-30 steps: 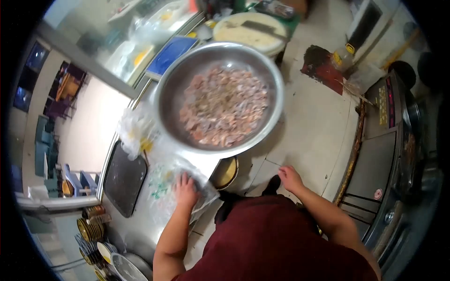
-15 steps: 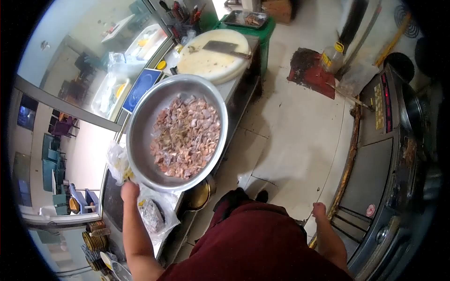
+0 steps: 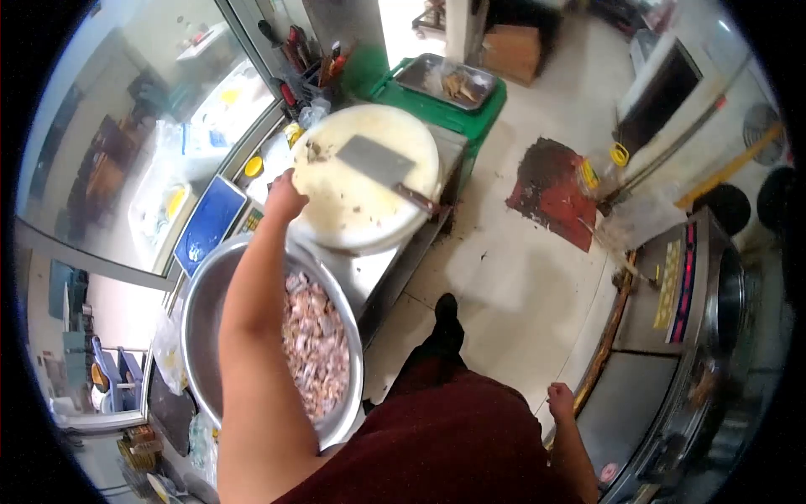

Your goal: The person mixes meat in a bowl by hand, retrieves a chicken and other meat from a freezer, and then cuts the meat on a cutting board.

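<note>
My left hand (image 3: pixel 287 200) reaches over a large metal basin (image 3: pixel 356 357) to the left edge of a thick round cutting board (image 3: pixel 365 193). Its fingers look apart, with nothing visible in them. On the board lies a cleaver (image 3: pixel 375 160), its handle toward the right edge, among small scraps. Chopped raw meat pieces (image 3: pixel 315 344) fill the basin's bottom; my forearm hides part of them. Low on the right side, away from the counter, my right hand (image 3: pixel 560 403) hangs with curled fingers and nothing seen in it.
A blue-topped scale (image 3: pixel 210 223) stands by the window. Behind the board, a metal tray (image 3: pixel 447 81) rests on a green bin (image 3: pixel 487 118). The stove (image 3: pixel 655 336) runs along the right. On the floor lies a worn red mat (image 3: pixel 550 193). Knives (image 3: pixel 298 50) stand at the back.
My left hand has moved forward from beside the basin's near side to the cutting board. My view has shifted forward, and one foot has stepped ahead. The right hand still hangs at my side.
</note>
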{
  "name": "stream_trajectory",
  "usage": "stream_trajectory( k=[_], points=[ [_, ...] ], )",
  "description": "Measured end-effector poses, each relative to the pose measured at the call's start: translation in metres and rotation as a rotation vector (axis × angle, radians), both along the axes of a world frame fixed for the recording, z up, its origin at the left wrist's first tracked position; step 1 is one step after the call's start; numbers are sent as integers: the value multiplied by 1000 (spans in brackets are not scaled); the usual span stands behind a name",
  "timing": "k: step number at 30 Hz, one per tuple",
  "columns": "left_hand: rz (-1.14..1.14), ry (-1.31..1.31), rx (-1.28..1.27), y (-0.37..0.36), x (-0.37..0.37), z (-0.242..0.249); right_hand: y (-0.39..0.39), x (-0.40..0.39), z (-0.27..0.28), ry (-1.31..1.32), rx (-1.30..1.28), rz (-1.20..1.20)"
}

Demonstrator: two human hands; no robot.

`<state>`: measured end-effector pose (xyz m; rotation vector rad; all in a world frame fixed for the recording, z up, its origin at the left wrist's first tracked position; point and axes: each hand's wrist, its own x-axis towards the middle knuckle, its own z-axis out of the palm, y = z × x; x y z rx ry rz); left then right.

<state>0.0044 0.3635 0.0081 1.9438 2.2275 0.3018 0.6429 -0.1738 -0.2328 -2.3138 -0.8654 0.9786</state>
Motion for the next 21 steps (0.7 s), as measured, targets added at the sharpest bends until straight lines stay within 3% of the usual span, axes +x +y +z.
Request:
stream_trajectory(
  k=[1,2,4,5,7,8,9,10,11,13,16,18,20,21],
  points=[
    [50,-64,-36,30,7,-10,11,13,16,70,-71,-140],
    [63,-71,-52,56,10,-19,24,31,25,61,-87,-127],
    [152,-44,-107,102,17,-42,35,88,33,-645,-397,1057],
    [203,-49,-78,121,19,-53,57,95,48,-640,-412,1073],
    [88,-14,-85,155,-2,-74,92,109,69,-155,-430,228],
    [-25,18,-100,174,-10,-90,124,119,76,-147,-465,251],
    [28,20,-74,167,16,-57,145,126,74,16,-299,11],
    [52,28,-84,169,13,-62,169,135,70,180,-128,-226],
    [22,-22,-90,170,9,-69,200,143,76,188,-142,-202],
    [25,15,-28,166,17,-71,275,160,86,-44,-208,378],
    [266,-20,-70,160,26,-61,369,190,58,73,-204,235],
    [625,-349,-161,160,18,-60,433,222,45,29,-144,362],
    [731,-780,-15,161,25,-52,501,254,36,42,-107,409],
    [708,-871,12,169,38,-42,533,270,34,60,-75,464]
  ],
)
